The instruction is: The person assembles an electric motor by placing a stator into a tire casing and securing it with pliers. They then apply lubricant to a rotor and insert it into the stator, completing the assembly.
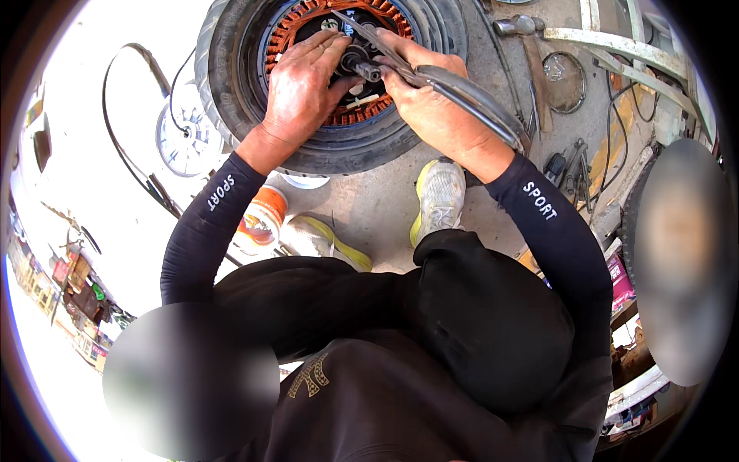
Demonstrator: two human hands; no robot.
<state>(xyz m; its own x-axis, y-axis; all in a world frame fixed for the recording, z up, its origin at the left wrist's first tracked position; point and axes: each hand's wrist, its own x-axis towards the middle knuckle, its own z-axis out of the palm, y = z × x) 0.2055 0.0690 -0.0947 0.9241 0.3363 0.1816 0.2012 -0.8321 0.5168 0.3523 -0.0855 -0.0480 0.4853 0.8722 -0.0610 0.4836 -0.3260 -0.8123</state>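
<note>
There are two bare hands, one left hand (304,86) and one right hand (431,98), and two dark sleeves (209,239). I count one tire (231,85), one ring of copper windings (282,37), one shaft (371,74), two shoes (441,196) (one for each foot), one hammer (517,25), one orange tub (267,205), one round dish (564,82) and one white disc (192,135).

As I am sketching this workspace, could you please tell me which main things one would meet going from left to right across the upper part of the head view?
White disc, left hand, right hand, hammer, round dish.
</note>
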